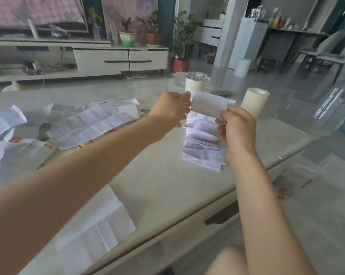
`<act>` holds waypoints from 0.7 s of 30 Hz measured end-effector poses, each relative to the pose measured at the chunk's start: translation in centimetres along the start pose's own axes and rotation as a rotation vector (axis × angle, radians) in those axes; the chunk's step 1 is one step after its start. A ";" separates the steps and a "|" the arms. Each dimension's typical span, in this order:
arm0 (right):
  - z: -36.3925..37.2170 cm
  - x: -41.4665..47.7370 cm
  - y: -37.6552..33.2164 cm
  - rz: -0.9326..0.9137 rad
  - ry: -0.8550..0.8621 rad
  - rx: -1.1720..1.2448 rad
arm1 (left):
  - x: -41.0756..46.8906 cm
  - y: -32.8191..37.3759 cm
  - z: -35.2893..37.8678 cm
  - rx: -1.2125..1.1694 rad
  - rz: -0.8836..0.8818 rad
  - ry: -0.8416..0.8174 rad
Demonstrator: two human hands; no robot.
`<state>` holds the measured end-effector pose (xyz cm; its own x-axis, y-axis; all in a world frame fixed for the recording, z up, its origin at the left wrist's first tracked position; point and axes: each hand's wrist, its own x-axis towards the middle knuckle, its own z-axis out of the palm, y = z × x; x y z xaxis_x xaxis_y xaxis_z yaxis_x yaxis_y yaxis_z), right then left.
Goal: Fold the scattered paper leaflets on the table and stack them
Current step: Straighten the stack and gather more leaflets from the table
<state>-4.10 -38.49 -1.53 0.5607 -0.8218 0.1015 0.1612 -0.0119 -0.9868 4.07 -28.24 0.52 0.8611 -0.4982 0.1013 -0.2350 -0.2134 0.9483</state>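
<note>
**Both hands hold one leaflet over the folded stack**

The held leaflet (208,105) is up off the table (167,185), between the two hands and right above the stack of folded leaflets (203,151). Its long axis runs left-right, with the right end a bit lower. The blank side faces the camera and the sheet is bowed or curled over at the top. I cannot tell whether the printed paper just below it is its lower flap or the top of the stack.

The left hand (170,109) has its back to the camera, arm stretched forward from lower left, fingers curled and pinching the leaflet's left edge. The right hand (237,129) is nearer, forearm coming up from the lower right, thumb and forefinger pinching the right edge and the other fingers curled below.

The stack lies flat on the table, long axis running away from the camera, near end fanned a little.

A long unfolded leaflet (92,126) lies left of centre, its long axis diagonal from lower left to upper right. More loose leaflets:
- a crumpled one (5,120) at far left
- a red-printed one (26,151)
- a near one (100,225) under the left forearm

A paper roll (255,102) and a lidded tumbler (196,83) stand upright behind the hands.
</note>
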 end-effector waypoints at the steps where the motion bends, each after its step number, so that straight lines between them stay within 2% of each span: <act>1: -0.6 0.7 0.2 0.034 0.057 0.050 | 0.8 0.0 0.8 0.094 0.030 -0.027; 5: -2.9 3.2 1.6 0.200 0.167 0.080 | 2.6 -1.4 3.3 0.492 0.135 -0.172; 9: -3.8 4.2 2.5 0.272 0.141 0.041 | 2.2 -4.6 3.7 0.591 0.331 -0.031; 12: -4.1 4.3 3.0 0.264 0.082 -0.016 | 0.6 -6.0 3.7 0.618 0.403 -0.044; 17: -3.9 3.4 3.6 0.272 -0.109 -0.257 | -1.0 -8.0 4.2 0.804 0.417 -0.150; 21: -3.8 3.0 5.2 0.170 -0.183 -0.592 | -1.4 -9.2 4.2 0.812 0.383 -0.199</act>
<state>-4.66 -43.24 -6.82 0.6772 -0.7297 -0.0943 -0.3885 -0.2458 -0.8881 3.16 -29.11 -9.63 0.5837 -0.7757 0.2399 -0.7972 -0.4915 0.3506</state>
